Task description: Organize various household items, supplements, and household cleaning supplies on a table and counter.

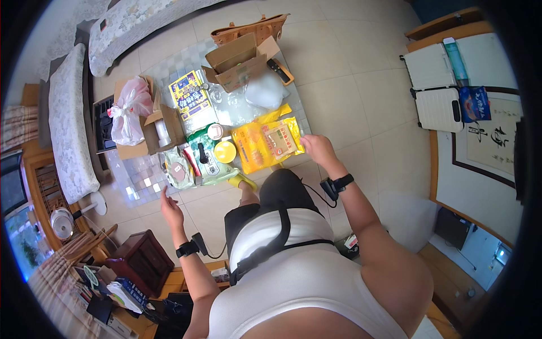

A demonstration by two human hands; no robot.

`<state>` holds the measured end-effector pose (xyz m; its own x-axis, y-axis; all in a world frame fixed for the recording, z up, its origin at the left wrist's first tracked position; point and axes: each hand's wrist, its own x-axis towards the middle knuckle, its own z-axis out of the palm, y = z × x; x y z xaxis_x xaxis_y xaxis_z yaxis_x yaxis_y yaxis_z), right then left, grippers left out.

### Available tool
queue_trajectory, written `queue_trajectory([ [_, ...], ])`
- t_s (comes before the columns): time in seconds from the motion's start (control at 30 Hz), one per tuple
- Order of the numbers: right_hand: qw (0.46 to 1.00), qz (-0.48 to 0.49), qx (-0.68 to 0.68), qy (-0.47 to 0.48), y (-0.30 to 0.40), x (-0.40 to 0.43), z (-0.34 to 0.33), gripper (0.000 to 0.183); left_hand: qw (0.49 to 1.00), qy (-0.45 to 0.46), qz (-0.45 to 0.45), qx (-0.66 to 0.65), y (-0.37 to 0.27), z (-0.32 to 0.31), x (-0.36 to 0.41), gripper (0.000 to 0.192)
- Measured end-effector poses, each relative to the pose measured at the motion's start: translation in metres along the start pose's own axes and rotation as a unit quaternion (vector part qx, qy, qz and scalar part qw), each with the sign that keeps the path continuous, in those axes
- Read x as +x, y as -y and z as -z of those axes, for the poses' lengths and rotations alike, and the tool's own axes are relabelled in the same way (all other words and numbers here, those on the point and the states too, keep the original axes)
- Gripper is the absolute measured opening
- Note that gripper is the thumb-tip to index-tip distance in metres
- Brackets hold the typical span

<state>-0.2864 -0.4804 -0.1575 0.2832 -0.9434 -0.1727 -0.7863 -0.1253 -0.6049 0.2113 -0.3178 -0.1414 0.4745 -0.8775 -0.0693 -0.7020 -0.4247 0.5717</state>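
Observation:
My right hand [318, 149] pinches the right edge of a yellow plastic package [252, 148], which lies at the near edge of a glass-topped table [135, 180]. My left hand [171, 208] is in the air just off the table's near left side, fingers apart and nothing in it. Nearest to it lies a pale green packet [180, 173] with a round pinkish patch. A green and white bag [207, 159] with a black object on it lies between that packet and the yellow package. A jar with a yellow lid [225, 151] and a round white-rimmed container [215, 131] stand beside the bag.
Farther back stand an open cardboard box [241, 63], a white plastic bag [266, 91], a remote control [279, 71] and a brown handbag [254, 30]. On the left are a smaller open carton [172, 123] and a tied plastic bag [129, 108]. A yellow printed sheet [189, 95] lies mid-table.

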Motion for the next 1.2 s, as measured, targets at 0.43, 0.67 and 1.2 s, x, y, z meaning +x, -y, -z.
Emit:
queue_trajectory([
  [0.43,0.999,0.001,0.04,0.033,-0.027,0.044,0.049,0.032,0.996,-0.007,0.064,-0.065,-0.027,0.005,-0.01,0.034],
  [0.67,0.999,0.007,0.027,0.038,-0.023,0.047,0.048,0.032,0.993,-0.013,0.089,-0.071,-0.021,0.005,-0.026,0.028],
  [1.2,0.993,0.011,-0.006,0.115,0.0,0.023,0.03,0.034,0.996,-0.028,0.065,-0.058,0.006,-0.005,-0.049,0.052],
])
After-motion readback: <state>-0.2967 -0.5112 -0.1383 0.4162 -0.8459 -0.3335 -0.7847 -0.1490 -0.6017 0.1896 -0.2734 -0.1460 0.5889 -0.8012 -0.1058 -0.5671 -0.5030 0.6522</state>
